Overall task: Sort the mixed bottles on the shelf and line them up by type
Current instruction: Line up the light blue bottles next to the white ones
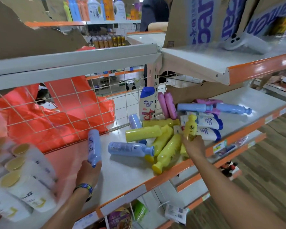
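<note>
A jumbled pile of bottles lies on the white shelf (125, 172): yellow bottles (144, 133), light blue bottles (127, 148), pink bottles (169, 104) and white bottles with blue caps (208, 122). One white blue-capped bottle (146, 103) stands upright at the back. My left hand (89, 173) grips a light blue bottle (94, 146) by its cap end, left of the pile. My right hand (194, 145) holds a yellow bottle (190, 126) upright above the pile's right side.
White bottles with gold caps (21, 171) fill the shelf's left end. A wire mesh back panel (56, 111) has an orange plastic bag (61, 103) behind it. An upper shelf (205, 63) carries cardboard boxes. Lower shelves hold packaged goods. Another person stands beyond the shelves.
</note>
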Demonstrator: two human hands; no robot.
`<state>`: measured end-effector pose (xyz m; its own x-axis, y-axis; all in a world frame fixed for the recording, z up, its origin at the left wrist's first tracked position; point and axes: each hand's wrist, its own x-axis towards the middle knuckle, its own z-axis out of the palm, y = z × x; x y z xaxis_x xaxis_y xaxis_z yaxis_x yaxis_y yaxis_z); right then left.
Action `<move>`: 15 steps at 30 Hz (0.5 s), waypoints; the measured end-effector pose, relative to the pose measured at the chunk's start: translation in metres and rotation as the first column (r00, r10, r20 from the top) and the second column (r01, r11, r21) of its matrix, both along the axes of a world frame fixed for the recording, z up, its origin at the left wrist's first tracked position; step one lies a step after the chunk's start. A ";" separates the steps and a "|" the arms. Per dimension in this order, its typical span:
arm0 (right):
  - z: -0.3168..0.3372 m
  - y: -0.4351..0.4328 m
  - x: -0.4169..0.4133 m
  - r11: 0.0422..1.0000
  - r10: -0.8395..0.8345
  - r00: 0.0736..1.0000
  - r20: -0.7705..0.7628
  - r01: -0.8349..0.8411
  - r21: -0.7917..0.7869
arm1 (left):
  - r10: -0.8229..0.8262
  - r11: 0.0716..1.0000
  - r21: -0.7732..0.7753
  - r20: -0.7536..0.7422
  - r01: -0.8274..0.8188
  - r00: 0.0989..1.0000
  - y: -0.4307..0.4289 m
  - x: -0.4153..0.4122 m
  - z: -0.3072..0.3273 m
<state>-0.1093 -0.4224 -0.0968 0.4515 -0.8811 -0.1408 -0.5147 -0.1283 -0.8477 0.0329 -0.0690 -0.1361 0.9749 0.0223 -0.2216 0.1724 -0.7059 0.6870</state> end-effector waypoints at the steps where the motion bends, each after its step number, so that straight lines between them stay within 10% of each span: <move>1: -0.003 0.000 0.000 1.000 0.004 1.000 -0.021 -0.004 0.001 | -0.005 1.000 -0.002 0.000 0.005 1.000 0.001 0.000 0.000; 15: 0.004 0.006 -0.005 0.951 -0.035 0.993 -0.116 -0.003 -0.308 | 0.058 0.996 -0.074 0.047 -0.054 0.997 0.013 0.000 0.002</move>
<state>-0.1144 -0.4162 -0.0929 0.4335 -0.8971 0.0856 -0.6134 -0.3633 -0.7012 0.0328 -0.0560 -0.1338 0.9823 0.0630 -0.1765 0.1751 -0.6440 0.7447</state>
